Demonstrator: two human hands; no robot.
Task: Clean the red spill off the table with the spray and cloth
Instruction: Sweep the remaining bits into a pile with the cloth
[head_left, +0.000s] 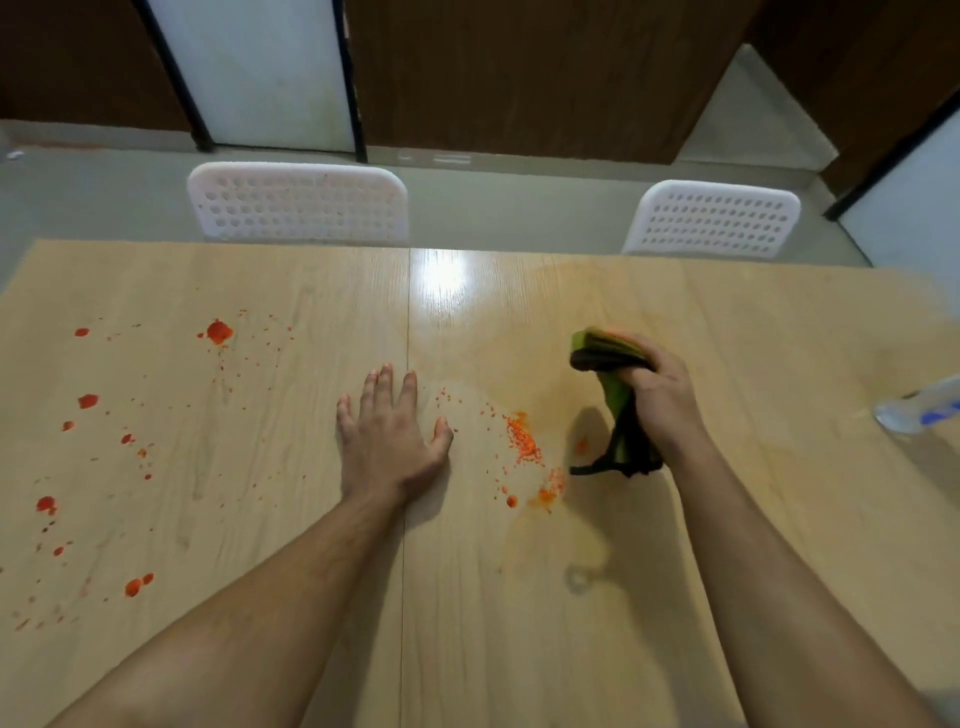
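Red spill marks the light wooden table (467, 597): scattered blobs and specks on the left half (218, 332), and a smeared orange-red patch (524, 447) just right of the centre seam. My left hand (389, 436) lies flat on the table, fingers straight, beside that patch. My right hand (660, 400) grips a folded green and black cloth (613, 358), lifted above the table to the right of the patch. A spray bottle (919, 405) lies blurred at the right edge.
Two white perforated chairs (298, 205) (714, 221) stand at the table's far side. Behind them are the grey floor, dark wooden panels and white panels. A faint orange wet film covers the table around the cloth.
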